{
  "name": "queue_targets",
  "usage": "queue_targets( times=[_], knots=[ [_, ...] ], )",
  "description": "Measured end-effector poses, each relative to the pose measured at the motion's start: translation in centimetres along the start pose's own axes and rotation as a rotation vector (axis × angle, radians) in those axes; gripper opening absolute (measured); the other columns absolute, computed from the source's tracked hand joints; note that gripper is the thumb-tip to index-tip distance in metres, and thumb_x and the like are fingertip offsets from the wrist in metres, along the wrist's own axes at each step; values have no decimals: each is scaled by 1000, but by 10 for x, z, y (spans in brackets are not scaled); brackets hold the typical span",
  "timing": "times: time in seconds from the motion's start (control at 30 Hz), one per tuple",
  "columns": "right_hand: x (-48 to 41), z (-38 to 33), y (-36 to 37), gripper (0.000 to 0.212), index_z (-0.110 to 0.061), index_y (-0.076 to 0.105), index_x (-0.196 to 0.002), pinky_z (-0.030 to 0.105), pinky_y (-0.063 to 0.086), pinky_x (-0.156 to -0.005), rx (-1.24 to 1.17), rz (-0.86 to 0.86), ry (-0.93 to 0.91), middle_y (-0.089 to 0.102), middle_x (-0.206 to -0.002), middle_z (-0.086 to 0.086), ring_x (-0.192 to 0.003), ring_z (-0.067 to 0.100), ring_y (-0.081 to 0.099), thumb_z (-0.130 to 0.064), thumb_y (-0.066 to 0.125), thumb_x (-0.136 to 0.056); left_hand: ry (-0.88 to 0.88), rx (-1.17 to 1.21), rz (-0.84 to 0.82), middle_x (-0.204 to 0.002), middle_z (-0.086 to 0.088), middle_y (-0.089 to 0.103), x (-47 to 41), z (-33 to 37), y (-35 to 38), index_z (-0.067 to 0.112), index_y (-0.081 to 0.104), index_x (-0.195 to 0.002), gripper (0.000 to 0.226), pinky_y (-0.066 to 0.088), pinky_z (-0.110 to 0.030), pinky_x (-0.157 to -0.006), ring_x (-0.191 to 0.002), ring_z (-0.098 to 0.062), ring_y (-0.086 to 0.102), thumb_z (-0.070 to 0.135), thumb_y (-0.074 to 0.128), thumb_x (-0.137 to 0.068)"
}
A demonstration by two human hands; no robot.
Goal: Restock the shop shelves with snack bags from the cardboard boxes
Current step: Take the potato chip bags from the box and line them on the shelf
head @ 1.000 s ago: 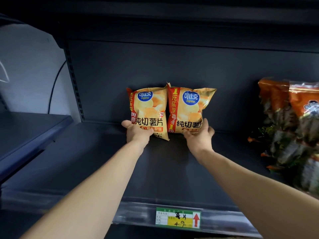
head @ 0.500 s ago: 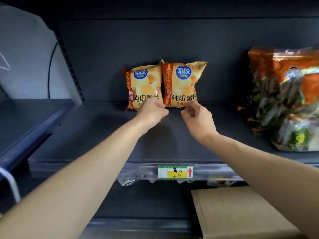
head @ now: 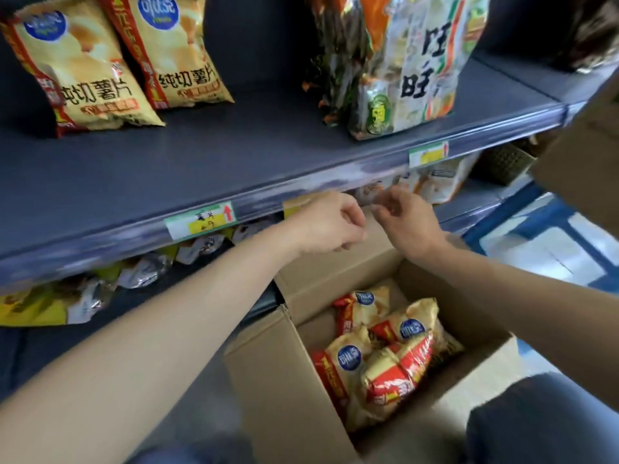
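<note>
Empty hands over box [head: 268, 380], bags [head: 385, 356] below.
My left hand [head: 330, 222] and right hand [head: 407, 222] hang loosely curled at the shelf [head: 201, 162] edge, holding nothing; bags lie straight down in the box, slightly nearer my right.

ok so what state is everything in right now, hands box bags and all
cardboard box, open, flaps folded out
chip bags in the box, lying in a loose pile
shelf, partly stocked
two chip bags on the shelf, standing side by side
cracker bags, upright on the shelf
left hand, empty, fingers loosely curled, over the box
right hand, empty, fingers loosely curled, over the box
</note>
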State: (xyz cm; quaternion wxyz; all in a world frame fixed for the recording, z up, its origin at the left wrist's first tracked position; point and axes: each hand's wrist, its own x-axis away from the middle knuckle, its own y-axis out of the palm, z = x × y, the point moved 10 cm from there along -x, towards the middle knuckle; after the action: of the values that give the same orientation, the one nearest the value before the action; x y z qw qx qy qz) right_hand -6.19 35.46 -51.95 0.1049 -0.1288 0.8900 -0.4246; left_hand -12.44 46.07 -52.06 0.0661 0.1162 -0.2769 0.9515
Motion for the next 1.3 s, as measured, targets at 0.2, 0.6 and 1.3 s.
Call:
queue_targets(
  times=[0.2, 0.6, 1.3],
  knots=[
    [38, 115, 46, 30, -6, 66, -114, 27, 45, -89, 448, -453, 199, 64, -120, 8, -113, 26, 58, -23, 53, -93, -178, -155, -231, -75, -4, 61, -29, -55, 105, 16, 57, -77, 12, 50, -30, -72, -76, -20, 59, 13, 68, -82],
    [70, 264, 98, 77, -18, 23, -150, 36, 46, -96, 467, -635, 464, 32, -148, 18, -133, 35, 39, -19, 65, -85, -400, -417, -645, -138, -8, 49, -31, -141, 249, 10, 38, -140, 71, 51, -34, -91, -119, -26, 53, 43, 67, -83],
    [26, 276, 95, 33, -15, 62, -120, 31, 50, -87, 428, -458, 508, 63, -118, 9, -110, 28, 61, -13, 59, -87, -264, -480, -417, -114, -13, 66, -75, -143, 233, 3, 68, -107, 24, 47, -28, -84, -108, -28, 61, 11, 62, -85]
  ],
)
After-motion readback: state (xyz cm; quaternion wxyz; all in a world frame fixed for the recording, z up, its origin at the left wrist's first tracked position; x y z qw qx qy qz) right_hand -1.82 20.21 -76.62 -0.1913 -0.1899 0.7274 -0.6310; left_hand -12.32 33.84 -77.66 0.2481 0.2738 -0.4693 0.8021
